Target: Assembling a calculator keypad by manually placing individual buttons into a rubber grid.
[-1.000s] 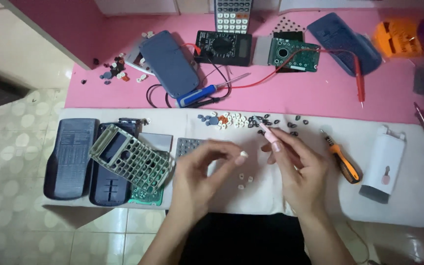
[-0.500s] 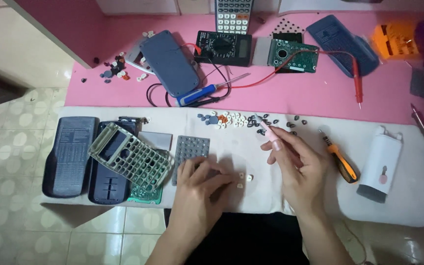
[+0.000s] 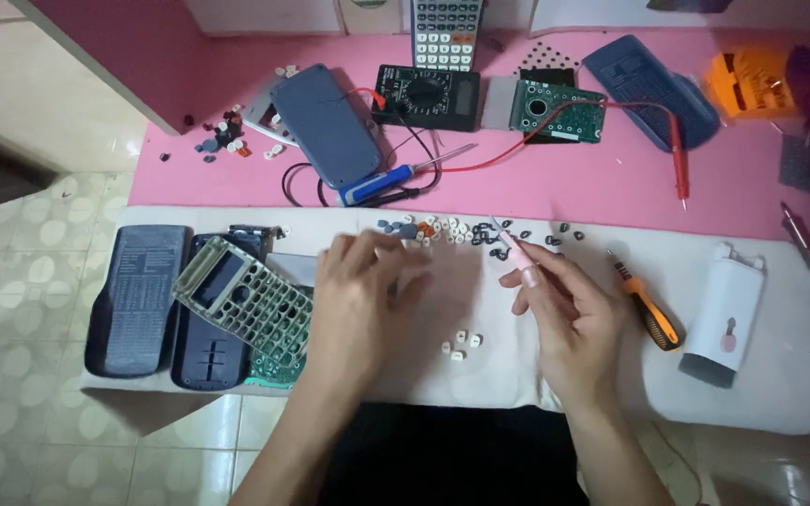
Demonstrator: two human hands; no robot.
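Note:
My right hand (image 3: pixel 574 323) grips pink tweezers (image 3: pixel 516 253), their tip pointing up-left at a row of loose dark and white calculator keys (image 3: pixel 452 230) on the white cloth (image 3: pixel 780 394). My left hand (image 3: pixel 358 300) hovers palm down and slightly blurred just left of that row, fingers apart, with nothing seen in it. Three small white keys (image 3: pixel 461 345) lie on the cloth between my hands. A grey-green calculator front frame (image 3: pixel 246 300) lies tilted left of my left hand.
Blue-grey calculator shells (image 3: pixel 133 300) lie far left. An orange-handled screwdriver (image 3: pixel 644 305) and a white case (image 3: pixel 724 319) lie right. On the pink table (image 3: pixel 564 187) behind are a multimeter (image 3: pixel 428 94), a green circuit board (image 3: pixel 555 108), a red probe (image 3: pixel 677 159) and a blue screwdriver (image 3: pixel 377 187).
My left hand set a white key down among the small keys, then moved up and left toward the key row. My right hand with the tweezers stayed nearly still.

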